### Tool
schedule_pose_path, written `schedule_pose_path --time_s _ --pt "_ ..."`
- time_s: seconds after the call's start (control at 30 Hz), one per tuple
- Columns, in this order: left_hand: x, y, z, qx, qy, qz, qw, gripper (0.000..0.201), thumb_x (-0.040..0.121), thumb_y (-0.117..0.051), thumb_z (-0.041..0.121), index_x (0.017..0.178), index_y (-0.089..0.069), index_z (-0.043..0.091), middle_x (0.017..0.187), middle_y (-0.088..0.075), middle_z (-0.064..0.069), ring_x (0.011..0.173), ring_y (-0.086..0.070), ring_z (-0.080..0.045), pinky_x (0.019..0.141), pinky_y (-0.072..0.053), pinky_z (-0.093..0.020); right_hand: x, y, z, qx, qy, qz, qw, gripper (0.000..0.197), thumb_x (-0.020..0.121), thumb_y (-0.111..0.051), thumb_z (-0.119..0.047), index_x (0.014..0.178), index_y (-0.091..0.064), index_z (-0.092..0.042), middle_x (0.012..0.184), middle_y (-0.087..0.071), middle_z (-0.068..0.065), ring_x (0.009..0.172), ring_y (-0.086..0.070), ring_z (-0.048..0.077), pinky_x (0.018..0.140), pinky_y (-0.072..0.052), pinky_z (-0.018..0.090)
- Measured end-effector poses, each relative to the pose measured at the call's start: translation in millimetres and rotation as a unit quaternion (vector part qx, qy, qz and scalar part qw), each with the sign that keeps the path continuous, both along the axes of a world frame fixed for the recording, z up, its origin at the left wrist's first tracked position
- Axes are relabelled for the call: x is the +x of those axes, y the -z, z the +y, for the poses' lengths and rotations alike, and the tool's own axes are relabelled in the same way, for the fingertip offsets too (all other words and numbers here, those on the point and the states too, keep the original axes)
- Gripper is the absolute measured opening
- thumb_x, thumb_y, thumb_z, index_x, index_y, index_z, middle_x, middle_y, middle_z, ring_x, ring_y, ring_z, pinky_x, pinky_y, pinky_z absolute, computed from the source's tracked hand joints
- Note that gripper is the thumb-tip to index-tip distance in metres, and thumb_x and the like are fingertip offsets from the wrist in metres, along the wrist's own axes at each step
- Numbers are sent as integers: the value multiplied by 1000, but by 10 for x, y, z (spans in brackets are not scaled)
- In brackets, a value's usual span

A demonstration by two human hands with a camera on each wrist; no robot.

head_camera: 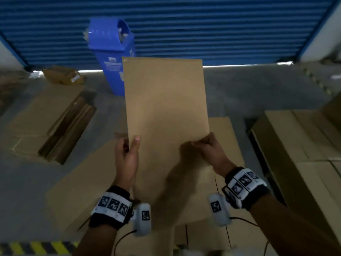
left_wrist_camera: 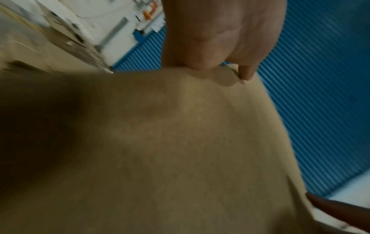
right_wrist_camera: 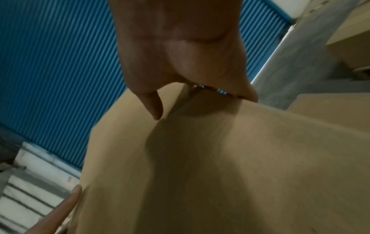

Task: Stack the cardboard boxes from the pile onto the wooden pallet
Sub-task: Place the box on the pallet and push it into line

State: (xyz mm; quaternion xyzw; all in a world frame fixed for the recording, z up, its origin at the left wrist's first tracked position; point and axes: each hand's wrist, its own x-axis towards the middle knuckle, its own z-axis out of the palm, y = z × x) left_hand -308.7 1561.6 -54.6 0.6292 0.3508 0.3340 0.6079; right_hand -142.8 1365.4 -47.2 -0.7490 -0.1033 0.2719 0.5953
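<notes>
A flattened brown cardboard box (head_camera: 166, 108) is held up in front of me, tilted away, its long side running toward the blue shutter. My left hand (head_camera: 127, 154) grips its left edge, thumb on the near face. On the opposite edge my right hand (head_camera: 208, 150) grips it with fingers curled round the rim. The left wrist view shows the cardboard (left_wrist_camera: 170, 150) under that hand's (left_wrist_camera: 216, 47) thumb. In the right wrist view the right hand (right_wrist_camera: 180, 55) pinches the board's (right_wrist_camera: 220, 166) edge. More flat cardboard (head_camera: 227, 137) lies below. No wooden pallet shows.
A blue bin (head_camera: 112, 54) leans against the blue roller shutter (head_camera: 221, 26). On the floor at left lies a pile of flattened boxes (head_camera: 55, 126). Stacked cartons (head_camera: 304, 145) stand at right. Yellow-black floor tape (head_camera: 36, 247) marks the near left.
</notes>
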Motion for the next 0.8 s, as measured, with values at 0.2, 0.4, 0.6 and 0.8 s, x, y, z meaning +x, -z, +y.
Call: schedule_pose_path --time_s 0.2,0.4,0.6,0.8 --pt "128 -330 -1057 -80 134 -10 988 19 97 -61 36 106 -48 46 94 -57 33 84 -56 13 74 -43 -23 -416 -279 -1256 -32 137 -42 989 54 84 -76 -25 126 -43 -32 124 -59 -7 115 -56 20 97 -45 39" --pt "631 -676 -2081 -22 284 -29 958 44 87 -59 49 127 -44 43 114 -57 36 97 -52 27 82 -41 -10 -624 -610 -2583 -6 251 -57 966 71 80 -77 -44 138 -37 -40 132 -55 -11 120 -55 18 105 -45 48" --pt "1118 -1096 -3445 28 396 -59 916 27 102 -56 32 128 -62 32 122 -69 15 112 -64 -2 93 -50 -25 -856 -1012 -4077 100 425 -32 899 44 104 -31 -53 107 -65 -25 99 -70 -4 91 -65 10 83 -52 35" --pt "1386 -1394 -5008 56 464 -73 881 40 101 -46 48 124 -66 22 117 -69 9 113 -64 -11 93 -49 -27 -1086 -1096 -5763 16 468 -134 874 20 104 -48 -24 108 -61 -10 94 -70 14 79 -67 34 63 -59 44"
